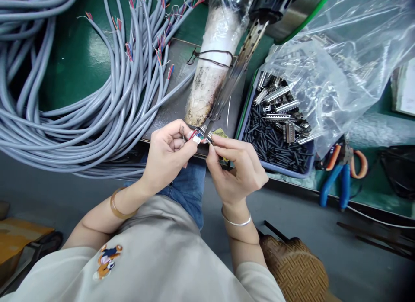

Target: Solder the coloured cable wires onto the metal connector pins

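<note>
My left hand [173,148] is closed, pinching thin coloured wires [200,136] between thumb and fingers, beside a small white piece. Close to it, my right hand [238,165] pinches the end of a small metal multi-pin connector [207,133]. The wires lie at the connector's pins; which ones are joined I cannot tell. From above, a soldering iron [223,92] slants down, its dark tip at the connector. A yellowish sponge [220,133] shows behind my right fingers. The soiled white wrapped tube [210,55] beside the iron is bound with dark wire.
Many grey cables [129,98] with stripped coloured ends cover the left. At right, a blue tray [304,174] holds black sleeves [272,142] and metal connectors [285,105], partly under a clear plastic bag [350,77]. Blue-handled pliers [345,185] lie near the edge. A woven stool [295,267] stands below.
</note>
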A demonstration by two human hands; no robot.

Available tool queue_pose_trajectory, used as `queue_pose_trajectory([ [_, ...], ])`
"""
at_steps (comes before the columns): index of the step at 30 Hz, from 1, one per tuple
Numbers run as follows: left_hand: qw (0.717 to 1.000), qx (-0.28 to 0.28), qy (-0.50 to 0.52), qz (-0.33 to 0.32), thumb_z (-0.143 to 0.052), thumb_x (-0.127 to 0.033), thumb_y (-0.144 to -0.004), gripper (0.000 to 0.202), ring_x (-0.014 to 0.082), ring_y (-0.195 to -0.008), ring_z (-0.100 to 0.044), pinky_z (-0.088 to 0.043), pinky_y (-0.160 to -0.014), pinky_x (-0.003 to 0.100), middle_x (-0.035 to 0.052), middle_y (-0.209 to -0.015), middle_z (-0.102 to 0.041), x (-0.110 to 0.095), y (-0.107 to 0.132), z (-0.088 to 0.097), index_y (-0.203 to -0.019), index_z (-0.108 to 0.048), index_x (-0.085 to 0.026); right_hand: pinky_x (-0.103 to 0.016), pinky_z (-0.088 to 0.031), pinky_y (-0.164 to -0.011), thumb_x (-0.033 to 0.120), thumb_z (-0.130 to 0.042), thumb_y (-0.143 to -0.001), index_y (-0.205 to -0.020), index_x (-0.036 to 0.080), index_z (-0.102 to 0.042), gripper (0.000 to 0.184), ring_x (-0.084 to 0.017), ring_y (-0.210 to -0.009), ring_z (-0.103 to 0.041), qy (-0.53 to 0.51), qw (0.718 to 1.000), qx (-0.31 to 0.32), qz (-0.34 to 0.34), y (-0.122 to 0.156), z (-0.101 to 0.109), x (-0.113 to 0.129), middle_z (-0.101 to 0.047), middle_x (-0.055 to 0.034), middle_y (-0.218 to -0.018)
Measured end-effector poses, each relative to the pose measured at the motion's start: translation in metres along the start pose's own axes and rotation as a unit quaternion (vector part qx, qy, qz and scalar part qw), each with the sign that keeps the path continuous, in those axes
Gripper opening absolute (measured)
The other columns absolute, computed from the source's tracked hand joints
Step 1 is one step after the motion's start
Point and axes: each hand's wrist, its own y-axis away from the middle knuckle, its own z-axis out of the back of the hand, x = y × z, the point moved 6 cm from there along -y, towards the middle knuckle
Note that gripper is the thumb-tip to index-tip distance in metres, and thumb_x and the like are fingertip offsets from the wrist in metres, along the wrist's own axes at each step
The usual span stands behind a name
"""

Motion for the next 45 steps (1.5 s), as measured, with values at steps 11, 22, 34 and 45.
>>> queue_pose_trajectory([
  [11,0.998,0.028,0.037,0.033,-0.076,-0.015,-0.077,0.025,0.0023,-0.035,-0.044,-0.033,-0.035,0.014,-0.0083,-0.051,-0.051,0.008,0.000,0.000,-0.067,-0.053,-0.018,-0.025,-0.066,-0.075,0.010,-0.074,-0.084,-0.089,0.023,-0.062,0.019,-0.016,-0.085,-0.079,0.073,0.995,0.016,0.070,0.005,0.003,0.013,-0.082,-0.0039,-0.101],
  [22,0.996,0.050,0.022,0.070,-0.086,-0.025,-0.070,0.030,0.0036,-0.036,-0.047,-0.036,-0.035,0.013,-0.0065,-0.047,-0.053,0.015,0.011,0.006,-0.067,-0.057,-0.016,-0.026,-0.065,-0.071,0.007,-0.073,-0.086,-0.086,0.023,-0.064,0.018,-0.013,-0.082,-0.077,-0.073,0.992,0.014,-0.101,0.009,0.002,-0.004,-0.079,0.0026,-0.090],
  [34,0.997,0.017,0.050,0.053,-0.083,-0.014,-0.067,0.024,0.0014,-0.037,-0.044,-0.035,-0.036,0.011,-0.0070,-0.050,-0.054,0.013,0.005,0.002,-0.065,-0.060,-0.014,-0.024,-0.064,-0.079,0.003,-0.074,-0.084,-0.091,0.021,-0.064,0.022,-0.014,-0.085,-0.078,0.008,1.000,-0.003,0.003,0.007,0.000,0.008,-0.081,-0.0041,-0.097],
  [45,0.996,0.033,0.051,0.059,-0.082,-0.017,-0.071,0.022,0.0026,-0.037,-0.045,-0.034,-0.037,0.013,-0.0071,-0.047,-0.054,0.017,0.000,0.004,-0.069,-0.061,-0.015,-0.023,-0.064,-0.078,0.002,-0.073,-0.084,-0.089,0.021,-0.064,0.022,-0.013,-0.086,-0.078,-0.028,0.999,-0.004,-0.019,0.002,-0.004,0.000,-0.081,-0.0018,-0.095],
])
